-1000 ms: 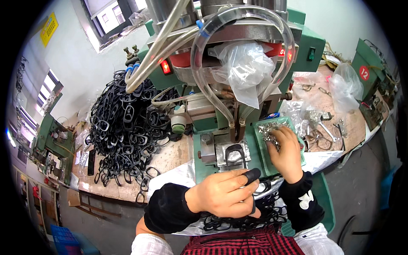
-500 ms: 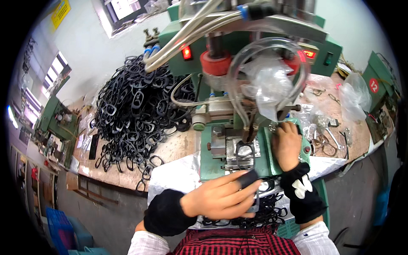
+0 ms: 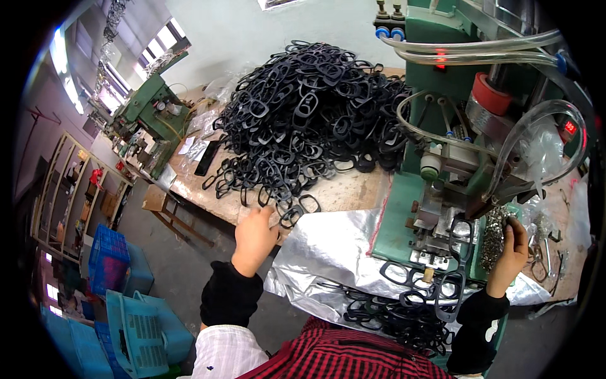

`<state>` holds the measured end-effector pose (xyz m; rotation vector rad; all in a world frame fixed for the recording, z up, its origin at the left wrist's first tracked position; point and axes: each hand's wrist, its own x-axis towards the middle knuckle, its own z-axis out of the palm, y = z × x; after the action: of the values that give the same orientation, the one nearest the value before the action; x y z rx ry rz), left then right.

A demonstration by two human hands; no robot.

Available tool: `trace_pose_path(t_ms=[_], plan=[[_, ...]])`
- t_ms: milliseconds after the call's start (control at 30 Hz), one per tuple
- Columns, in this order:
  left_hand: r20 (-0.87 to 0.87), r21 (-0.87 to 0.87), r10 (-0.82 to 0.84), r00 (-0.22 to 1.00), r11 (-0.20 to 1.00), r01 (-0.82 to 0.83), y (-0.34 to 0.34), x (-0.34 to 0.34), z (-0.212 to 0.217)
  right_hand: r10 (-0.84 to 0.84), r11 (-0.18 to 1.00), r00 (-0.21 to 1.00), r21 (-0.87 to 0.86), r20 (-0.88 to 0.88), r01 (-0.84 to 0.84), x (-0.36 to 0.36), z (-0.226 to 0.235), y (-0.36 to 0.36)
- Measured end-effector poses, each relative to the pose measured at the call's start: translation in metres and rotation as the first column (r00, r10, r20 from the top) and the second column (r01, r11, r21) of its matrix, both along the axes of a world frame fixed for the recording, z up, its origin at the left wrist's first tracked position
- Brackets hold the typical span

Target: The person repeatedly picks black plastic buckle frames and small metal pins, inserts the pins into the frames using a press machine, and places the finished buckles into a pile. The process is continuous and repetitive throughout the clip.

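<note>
My left hand [image 3: 255, 239] is over the table's front edge, beside the loose near end of a large heap of black eyeglass frames [image 3: 303, 104]. Its fingers are loosely bent, with nothing visible in them; the fingertips are partly hidden. My right hand [image 3: 510, 256] is at a bed of small shiny metal parts [image 3: 493, 240] on the green press [image 3: 396, 215]. Its fingertips are drawn together there; any piece between them is too small to make out. One black eyeglass frame [image 3: 464, 256] sits lengthwise at the press's metal fixture [image 3: 431, 243], its near end overhanging the front.
More eyeglass frames [image 3: 398, 316] lie on silver sheeting [image 3: 325, 243] before me. Clear hoses [image 3: 473, 58] loop around the press. A dark flat slab [image 3: 207, 158] lies left of the heap. Blue crates [image 3: 142, 331] and a wooden stool [image 3: 164, 205] stand on the floor at left.
The view has turned left. My left hand has left the eyeglass frame at the press and moved over to the heap's edge. My right hand remains by the press's right side.
</note>
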<state>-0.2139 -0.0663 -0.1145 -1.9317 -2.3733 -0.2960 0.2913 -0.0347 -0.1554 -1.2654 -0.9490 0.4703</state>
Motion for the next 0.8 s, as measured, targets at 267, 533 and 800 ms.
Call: trace_pose_path(t_ms=[267, 533, 800], plan=[[0.104, 0.175, -0.253, 0.962, 0.957, 0.232, 0.077, -0.009, -0.068, -0.129, 0.978, 0.947, -0.123, 0.294, 0.171, 0.024, -0.012, -0.045], [0.303, 0.348, -0.553, 0.776, 0.822, 0.45, 0.134, 0.1, -0.033, 0.218, 0.975, 0.896, -0.06, 0.386, -0.212, -0.041, 0.084, -0.033], [0.955, 0.272, -0.256, -0.152, 0.958, 0.092, 0.075, 0.163, 0.0, 0.279, 0.96, 0.953, 0.056, -0.122, -0.274, -0.085, 0.081, -0.006]])
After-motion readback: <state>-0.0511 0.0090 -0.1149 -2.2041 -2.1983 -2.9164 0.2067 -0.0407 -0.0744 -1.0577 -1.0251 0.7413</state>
